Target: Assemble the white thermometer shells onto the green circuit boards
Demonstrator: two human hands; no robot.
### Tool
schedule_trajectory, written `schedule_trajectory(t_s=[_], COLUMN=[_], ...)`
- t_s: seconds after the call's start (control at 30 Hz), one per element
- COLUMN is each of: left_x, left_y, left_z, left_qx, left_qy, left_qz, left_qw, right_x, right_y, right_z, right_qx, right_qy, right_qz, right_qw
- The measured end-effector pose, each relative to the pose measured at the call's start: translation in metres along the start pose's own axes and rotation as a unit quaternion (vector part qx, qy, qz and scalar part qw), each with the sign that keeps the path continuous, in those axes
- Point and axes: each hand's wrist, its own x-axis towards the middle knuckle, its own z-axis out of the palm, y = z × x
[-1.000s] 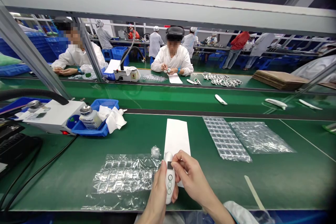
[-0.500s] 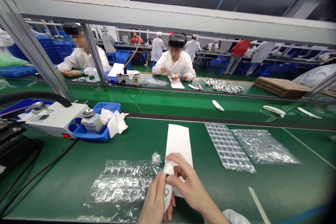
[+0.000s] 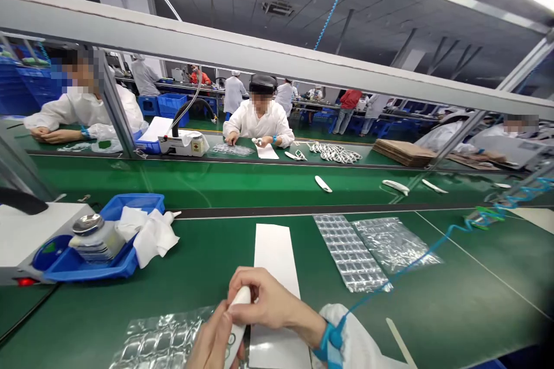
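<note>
A slim white handheld device [image 3: 237, 323] with round buttons is held between both hands at the bottom of the view. My left hand [image 3: 213, 341] wraps its lower body from the left. My right hand [image 3: 262, 301] curls over its rounded top end, fingers closed on it; a blue wrist strap [image 3: 331, 340] and white sleeve show at that wrist. Under the hands lie a white paper strip [image 3: 273, 253] and a clear plastic blister sheet [image 3: 156, 340] on the green bench [image 3: 208, 265].
A blue tray [image 3: 104, 262] with a metal-capped bottle [image 3: 93, 236] and white wipes [image 3: 151, 233] sits at left beside a white machine [image 3: 26, 236]. Two more blister sheets [image 3: 350, 251] lie at right. A blue coiled cord [image 3: 433, 251] crosses right. People in white coats sit across the conveyor [image 3: 259, 181].
The view has tilted up and swung right, so the hands sit lower in the picture. My right hand has slid over the device's top end; the screen and upper buttons are now covered.
</note>
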Motion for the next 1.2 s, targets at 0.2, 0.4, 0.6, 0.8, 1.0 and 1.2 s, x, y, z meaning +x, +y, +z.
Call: schedule_trajectory(t_s=[0.2, 0.4, 0.6, 0.8, 1.0, 1.2], left_x=[0.057, 0.131, 0.170, 0.160, 0.129, 0.103], left_y=[0.034, 0.061, 0.075, 0.078, 0.067, 0.049], left_z=[-0.043, -0.100, -0.112, -0.092, -0.057, -0.027], left_qx=[0.308, 0.471, 0.546, 0.549, 0.504, 0.424], left_qy=[0.082, 0.153, 0.166, 0.095, 0.029, -0.023], left_qz=[0.217, 0.261, 0.264, 0.267, 0.234, 0.239], left_qw=[0.923, 0.829, 0.777, 0.786, 0.831, 0.873], right_x=[0.079, 0.139, 0.126, 0.111, 0.100, 0.088], right_y=[0.041, 0.083, 0.093, 0.083, 0.073, 0.064], right_z=[-0.062, -0.154, -0.150, -0.110, -0.059, -0.036], right_qx=[0.010, -0.026, -0.088, -0.112, -0.103, -0.064], right_qy=[0.217, 0.374, 0.356, 0.268, 0.137, 0.099], right_qz=[0.053, 0.028, -0.011, -0.038, 0.013, 0.064], right_qw=[0.975, 0.927, 0.930, 0.956, 0.985, 0.991])
